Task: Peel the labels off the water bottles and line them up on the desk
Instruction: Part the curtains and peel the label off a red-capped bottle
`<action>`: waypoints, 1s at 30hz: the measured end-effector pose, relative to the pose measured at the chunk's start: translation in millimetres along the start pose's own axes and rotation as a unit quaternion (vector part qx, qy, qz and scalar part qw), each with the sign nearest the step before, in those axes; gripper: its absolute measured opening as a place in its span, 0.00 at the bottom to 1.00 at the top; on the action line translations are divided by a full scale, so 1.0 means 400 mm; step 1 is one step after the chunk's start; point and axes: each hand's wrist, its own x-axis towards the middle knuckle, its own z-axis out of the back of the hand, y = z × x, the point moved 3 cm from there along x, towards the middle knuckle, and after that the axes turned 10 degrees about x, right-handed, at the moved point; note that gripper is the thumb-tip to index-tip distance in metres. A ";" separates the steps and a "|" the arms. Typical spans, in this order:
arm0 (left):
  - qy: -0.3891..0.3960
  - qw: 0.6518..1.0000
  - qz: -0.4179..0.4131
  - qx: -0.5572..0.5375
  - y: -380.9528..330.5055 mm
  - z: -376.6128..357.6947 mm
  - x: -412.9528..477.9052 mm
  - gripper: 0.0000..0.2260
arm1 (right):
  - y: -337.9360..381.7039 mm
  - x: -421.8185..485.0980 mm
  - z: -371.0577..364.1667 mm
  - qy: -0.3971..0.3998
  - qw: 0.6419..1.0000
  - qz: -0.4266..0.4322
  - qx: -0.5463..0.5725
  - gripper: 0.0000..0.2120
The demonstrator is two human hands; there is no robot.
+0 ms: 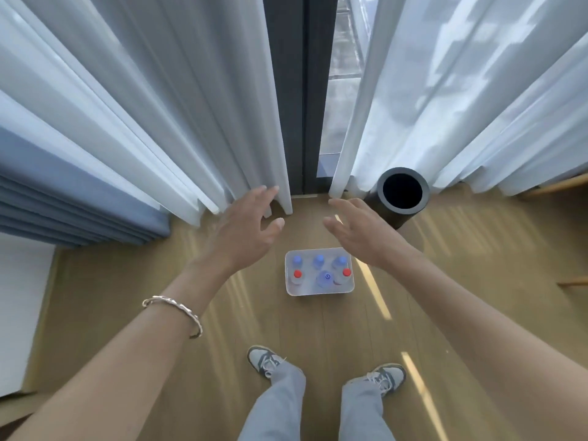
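Note:
A clear plastic bin [319, 292] stands on the wooden floor ahead of my feet. Several water bottles stand upright in it, some with blue caps [318, 259] and two with red caps [297, 274]. My left hand [245, 229] and my right hand [359, 232] are stretched out above and beyond the bin, palms facing each other, fingers spread and holding nothing. Neither hand touches the bin or a bottle. A silver bracelet sits on my left wrist.
White curtains [191, 106] hang on both sides of a dark window frame [300, 90] straight ahead. A black cylindrical bin [401, 198] stands at the right by the curtain. A white surface [19, 307] lies at the left edge. My shoes [264, 361] are below.

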 end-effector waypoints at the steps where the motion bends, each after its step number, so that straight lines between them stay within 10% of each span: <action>1: 0.001 1.000 0.005 -0.007 0.008 -0.018 0.001 0.26 | -0.012 0.009 -0.014 0.005 1.000 -0.002 0.000 0.23; 30: 0.012 0.990 0.095 -0.102 0.513 -1.234 0.302 0.27 | -0.852 0.645 -0.857 0.087 0.987 0.098 -0.091 0.23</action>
